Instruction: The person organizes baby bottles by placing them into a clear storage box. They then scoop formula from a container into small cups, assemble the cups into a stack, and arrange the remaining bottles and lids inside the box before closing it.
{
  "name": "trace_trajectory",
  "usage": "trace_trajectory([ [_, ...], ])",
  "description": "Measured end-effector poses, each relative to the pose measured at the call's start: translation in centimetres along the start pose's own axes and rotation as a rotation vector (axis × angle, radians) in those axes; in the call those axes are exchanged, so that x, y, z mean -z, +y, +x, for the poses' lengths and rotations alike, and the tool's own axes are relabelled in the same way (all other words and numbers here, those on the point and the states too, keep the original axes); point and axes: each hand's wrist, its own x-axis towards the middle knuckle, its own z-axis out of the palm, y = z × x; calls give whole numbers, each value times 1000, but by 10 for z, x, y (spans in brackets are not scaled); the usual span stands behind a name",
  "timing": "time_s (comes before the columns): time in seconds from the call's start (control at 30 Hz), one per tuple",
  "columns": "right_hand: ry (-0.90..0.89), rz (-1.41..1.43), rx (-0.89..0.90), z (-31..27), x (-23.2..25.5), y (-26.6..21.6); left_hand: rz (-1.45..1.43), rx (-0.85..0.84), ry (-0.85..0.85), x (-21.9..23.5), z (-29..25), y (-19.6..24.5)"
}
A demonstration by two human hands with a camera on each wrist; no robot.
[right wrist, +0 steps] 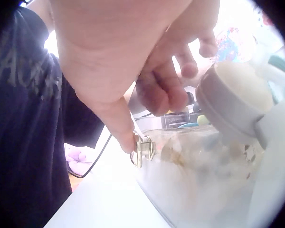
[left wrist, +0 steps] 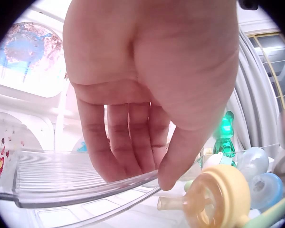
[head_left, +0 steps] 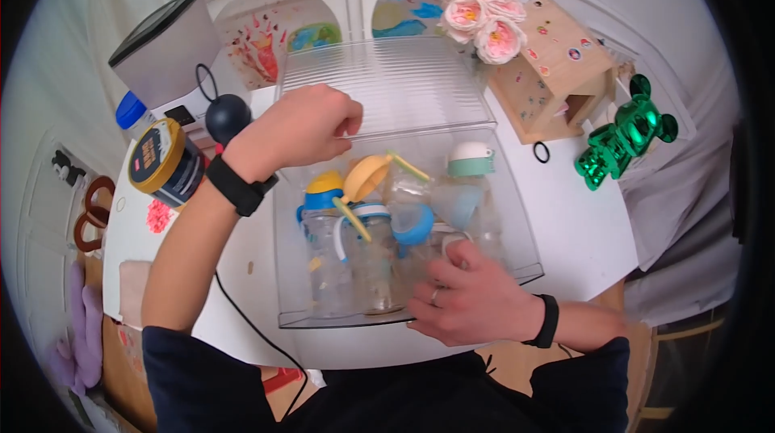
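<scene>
My left hand (head_left: 303, 128) pinches the near edge of a clear ribbed lid (left wrist: 52, 171), fingertips on one side and thumb on the other. The lid stands raised at the back of a clear plastic bin (head_left: 291, 296). Several baby cups and bottles fill the bin: a yellow-and-blue-topped cup (head_left: 323, 184), a peach-yellow sippy cap (left wrist: 221, 194), a blue-capped bottle (head_left: 413, 225) and a green-and-white-topped cup (head_left: 471, 160). My right hand (head_left: 476, 296) is over the bin's front right edge. Its thumb touches a clear latch (right wrist: 145, 148); the other fingers hang loosely bent above the bottles.
A dark-blue tub with a gold rim (head_left: 165, 160), a black ball with a loop (head_left: 228, 120) and a grey appliance (head_left: 169, 50) stand left. Pink flowers (head_left: 484, 17), a wooden house (head_left: 553, 70) and a green bear figure (head_left: 628, 138) stand right. A black cable (head_left: 250, 324) crosses the table's front.
</scene>
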Motion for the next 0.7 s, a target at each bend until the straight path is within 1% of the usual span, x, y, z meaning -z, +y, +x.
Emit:
trace_trajectory([
  [0.1, 9, -83, 49, -4, -4, -1, -64, 29, -34, 1, 2, -3],
  [0.2, 7, -116, 51, -6, -3, -2, -91, 52, -63, 4, 4, -3],
  [0.3, 41, -138, 38, -7, -4, -4, -103, 104, -109, 9, 4, -2],
  [0.4, 41, -162, 57, -10, -4, -6, -130, 53, -62, 5, 4, -7],
  [0.5, 23, -65, 34, -10, 2, -7, -162, 30, -63, 6, 4, -9],
  [0.6, 48, -104, 36, -10, -3, -5, -154, 18, -58, 8, 3, -8],
  [0.7, 32, -92, 15, -9, -6, -5, -191, 2, -43, 6, 1, -11],
])
